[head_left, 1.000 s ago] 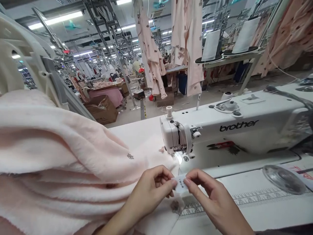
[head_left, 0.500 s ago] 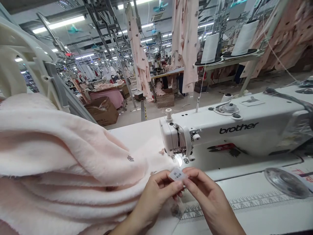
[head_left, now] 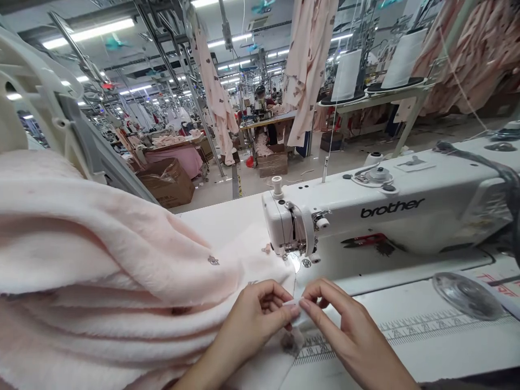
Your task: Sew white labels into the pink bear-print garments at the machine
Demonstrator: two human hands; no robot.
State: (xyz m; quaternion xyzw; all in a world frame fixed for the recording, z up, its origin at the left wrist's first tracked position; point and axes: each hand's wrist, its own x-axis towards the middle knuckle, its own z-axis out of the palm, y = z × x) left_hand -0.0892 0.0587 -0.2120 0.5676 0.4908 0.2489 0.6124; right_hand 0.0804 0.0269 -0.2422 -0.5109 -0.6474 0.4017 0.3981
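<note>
Head camera: at a white Brother sewing machine (head_left: 345, 216), the left hand (head_left: 252, 319) and right hand (head_left: 345, 330) pinch a small white fabric label (head_left: 293, 305) between thumb and forefinger, just beside stacked pale pink fleece (head_left: 101, 260), over the white ruled surface (head_left: 426, 336). So light a grip could let the label slip or crease.

You have two hands up: left hand (head_left: 254, 319), right hand (head_left: 345, 330). One small white label (head_left: 293, 304) pinched between your fingertips. One sewing machine (head_left: 385, 216) just beyond your fingers. One pink fabric stack (head_left: 101, 276) left of them. Two thread cones (head_left: 347, 76) far behind.
</note>
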